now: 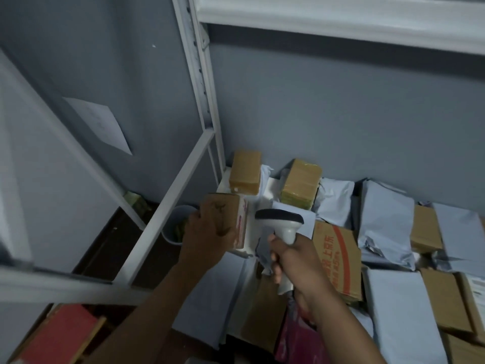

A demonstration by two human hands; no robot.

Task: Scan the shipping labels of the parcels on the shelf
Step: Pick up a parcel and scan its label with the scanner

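My left hand (207, 237) grips a small brown cardboard parcel (225, 214) and holds it upright above the shelf's left end, its white and red label side turned right. My right hand (291, 256) holds a white handheld barcode scanner (282, 223) by the handle. The scanner's dark-topped head points left at the parcel's label side, a short gap away. Many more parcels lie on the shelf: two tape-wrapped brown boxes (245, 172) (301, 183) at the back, grey poly mailers (385, 222) and cardboard boxes to the right.
A white metal shelf upright (207, 101) and a diagonal rail (168, 208) stand left of my hands. A cardboard box with red print (338, 258) lies just right of the scanner. A small round bin (175, 224) and a red box (60, 334) sit lower left. An upper shelf (341, 19) overhangs.
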